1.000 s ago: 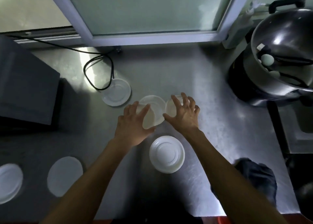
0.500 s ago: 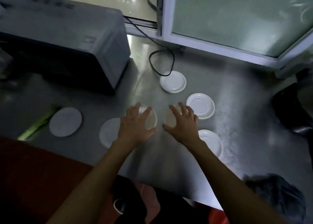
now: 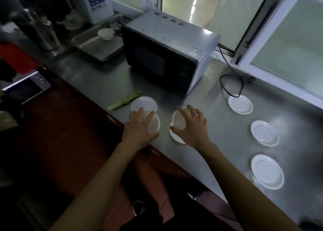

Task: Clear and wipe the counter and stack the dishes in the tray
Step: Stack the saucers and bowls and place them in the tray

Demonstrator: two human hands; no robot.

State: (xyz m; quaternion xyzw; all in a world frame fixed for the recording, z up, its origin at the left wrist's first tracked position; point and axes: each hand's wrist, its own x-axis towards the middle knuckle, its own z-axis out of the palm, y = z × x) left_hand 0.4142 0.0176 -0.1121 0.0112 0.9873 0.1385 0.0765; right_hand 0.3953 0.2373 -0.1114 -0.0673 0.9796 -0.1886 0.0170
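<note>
1. Hands were both out over the steel counter [image 3: 218,126], each carrying a small white bowl.
2. The left hand [image 3: 139,126] gripped one bowl [image 3: 154,124] from above, fingers curled over its rim and thumb under its near edge.
3. The right hand [image 3: 192,126] held a second bowl [image 3: 180,120] the same way, fingers spread over the top, thumb hooked round the near side.
4. A white saucer [image 3: 176,137] lay partly hidden just beneath the right hand's bowl; whether they touched could not be told.
5. Another saucer [image 3: 144,104] sat just beyond the left hand, with a green vegetable stalk [image 3: 125,100] to its left.
6. Three more saucers lay well to the right of the right hand: a far one [image 3: 240,104], a middle one [image 3: 264,133] and a near one [image 3: 267,171].
7. The metal tray [image 3: 90,45] stood far beyond the left hand, past the microwave [image 3: 167,50], with one white bowl [image 3: 105,33] in it.
</note>
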